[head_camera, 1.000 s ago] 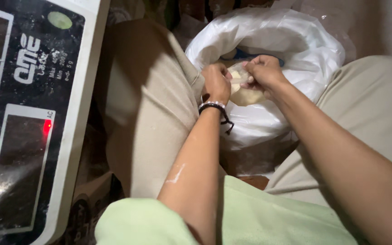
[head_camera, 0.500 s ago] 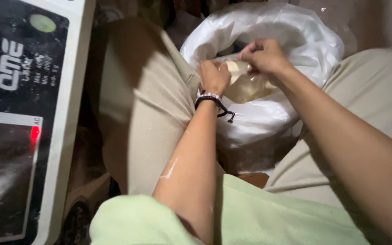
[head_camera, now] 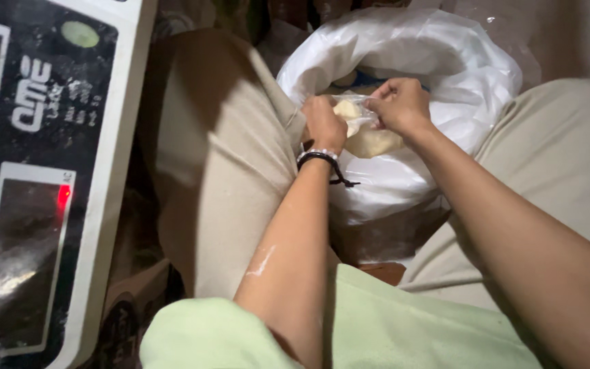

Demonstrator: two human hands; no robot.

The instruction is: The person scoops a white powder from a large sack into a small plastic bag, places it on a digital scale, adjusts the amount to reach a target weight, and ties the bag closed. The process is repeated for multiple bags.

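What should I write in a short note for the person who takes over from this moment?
Left hand: shut on the small clear bag of pale dough-like pieces, at its mouth.
Right hand: shut on the same bag's top edge.
The small bag hangs over the open big white sack between the knees. A weighing scale stands to the left, with nothing seen on it.
Done: small bag holds some pieces.
Left: bag not yet closed.
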